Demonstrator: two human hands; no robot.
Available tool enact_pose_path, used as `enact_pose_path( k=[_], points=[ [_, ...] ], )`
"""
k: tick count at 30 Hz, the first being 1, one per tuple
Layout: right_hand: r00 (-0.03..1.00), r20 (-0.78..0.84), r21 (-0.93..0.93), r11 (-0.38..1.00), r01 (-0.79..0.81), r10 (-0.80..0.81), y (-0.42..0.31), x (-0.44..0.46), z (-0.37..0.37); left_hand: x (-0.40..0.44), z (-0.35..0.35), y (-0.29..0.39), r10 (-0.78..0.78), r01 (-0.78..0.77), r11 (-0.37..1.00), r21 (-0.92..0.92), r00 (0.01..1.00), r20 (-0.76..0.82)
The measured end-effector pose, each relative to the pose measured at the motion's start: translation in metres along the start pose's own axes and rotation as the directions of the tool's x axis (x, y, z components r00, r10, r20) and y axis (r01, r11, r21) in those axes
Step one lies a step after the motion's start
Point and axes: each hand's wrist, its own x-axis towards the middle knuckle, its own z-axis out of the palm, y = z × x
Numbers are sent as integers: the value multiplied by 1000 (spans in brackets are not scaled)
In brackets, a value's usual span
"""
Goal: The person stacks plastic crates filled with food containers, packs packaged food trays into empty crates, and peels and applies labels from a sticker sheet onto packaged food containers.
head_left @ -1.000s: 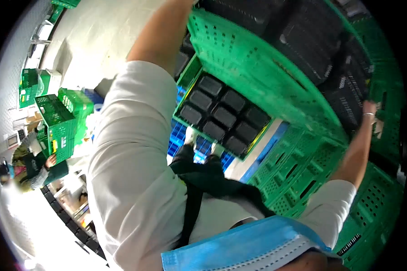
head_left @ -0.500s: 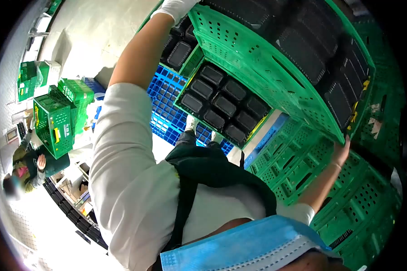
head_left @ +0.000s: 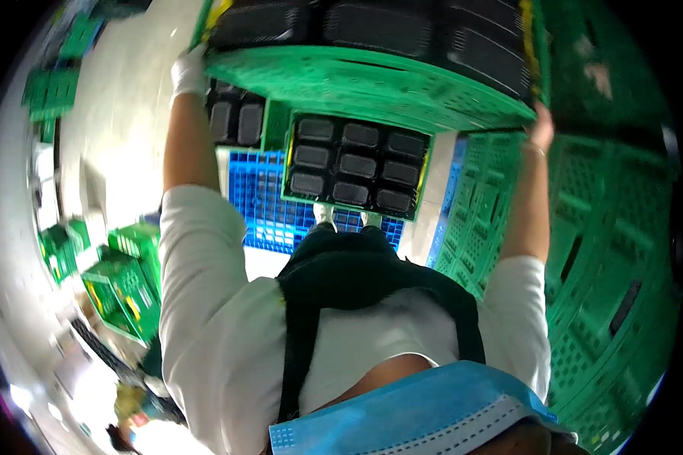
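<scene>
A green plastic crate (head_left: 341, 76) filled with black plastic trays (head_left: 376, 29) is held up in front of me, level across the top of the view. My left hand (head_left: 188, 73), in a white glove, is closed on its left end. At the right end my right hand (head_left: 540, 127) grips the crate's edge, its fingers partly hidden. Below sits another green crate (head_left: 287, 163) with rows of black trays (head_left: 357, 165) in it, close to my feet. A further crate (head_left: 275, 125) with black trays stands beside it, partly covered by the lifted one.
Blue plastic pallets (head_left: 262, 208) lie under the lower crates and around my shoes. Tall stacks of green crates (head_left: 584, 220) rise close on my right. More green crates (head_left: 121, 292) stand to the left, and a co-worker (head_left: 133, 406) is at the lower left.
The held crate has swung leftward in view and gone from slanted to nearly level. Both hands have moved left with it, still gripping. The surroundings have turned in view.
</scene>
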Motion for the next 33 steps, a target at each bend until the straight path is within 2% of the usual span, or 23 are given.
enact_pose_path(
  k=[2, 4, 6, 7, 8, 9, 10, 11, 12, 13, 16, 17, 18, 20, 23, 25, 26, 27, 28, 30, 31, 32, 33],
  points=[
    [996, 85, -83, 996, 14, -7, -8, -2, -2, 3, -2, 7, 72, -56, 951, 304, 997, -42],
    [999, 39, -14, 999, -31, 32, -19, -13, 5, 18, 0, -3, 78, -39, 920, 389, 993, -84],
    [986, -136, 136, 987, -81, 99, -13, -42, 7, -7, 4, 9, 164, -107, 946, 304, 972, -169],
    [985, -158, 115, 990, 82, -63, 20, -50, -2, -31, 0, 25, 246, -207, 928, 308, 965, -93],
    [959, -220, 103, 973, 205, -179, 45, -87, -7, -25, 1, 16, 213, -205, 973, 107, 975, -64],
    [976, -101, -116, 977, 181, -193, 74, -144, -23, -30, -3, 19, 125, -100, 944, 315, 990, -59],
    [979, 22, -344, 918, 200, -205, 100, -202, -40, -30, -8, 19, 336, -295, 674, 678, 939, 74],
    [966, 143, -528, 810, 257, -213, 125, -261, -57, -30, -11, 19, 336, -334, 593, 733, 929, 152],
    [886, 462, -578, 769, 273, 32, 177, -318, -84, -61, -19, 33, 218, -265, 783, 563, 964, 151],
    [817, 516, -677, 706, 207, 256, 213, -383, -107, -69, -21, 33, 146, -179, 927, 330, 982, 122],
    [712, 105, -854, 430, -294, 695, 266, -563, -184, -185, -46, 32, 440, -416, 887, 199, 893, -92],
    [648, -54, -823, 333, -459, 759, 275, -614, -206, -170, -42, -12, 451, -451, 893, 7, 893, -1],
    [569, -193, -759, 245, -603, 799, 276, -663, -227, -157, -34, -66, 928, -789, 269, 553, 366, 71],
    [396, -372, -590, 115, -799, 840, 282, -751, -254, -199, -43, -97, 740, -758, 596, 267, 647, 184],
    [257, -434, -408, 66, -911, 864, 296, -832, -251, -255, -43, -128, 541, -675, 719, 167, 694, 475],
    [375, -362, -497, 164, -852, 853, 357, -843, -232, -292, -36, -144, 402, -615, 777, 138, 652, 643],
    [486, -254, -560, 282, -779, 836, 335, -837, -221, -308, -30, -153, 329, -578, 805, 131, 619, 713],
    [465, -321, -308, 373, -875, 825, 306, -838, -211, -323, -22, -160, 257, -534, 835, 128, 586, 769],
    [851, -251, -678, 544, -495, 461, 375, -840, -203, -342, -18, -163, 184, -487, 862, 139, 557, 810],
    [759, -248, 64, 791, -608, 603, 339, -844, -203, -375, -10, -169, 73, -406, 900, 159, 501, 863],
    [704, -243, 422, 727, -543, 667, 322, -845, -202, -393, -6, -171, 26, -372, 912, 172, 473, 881],
    [603, -96, 737, 464, -492, 792, 305, -856, -210, -412, -1, -176, -20, -342, 920, 191, 445, 895],
    [650, -62, 807, 421, -413, 757, 301, -874, -220, -434, 5, -180, -51, -320, 926, 199, 418, 907]
  ],
)
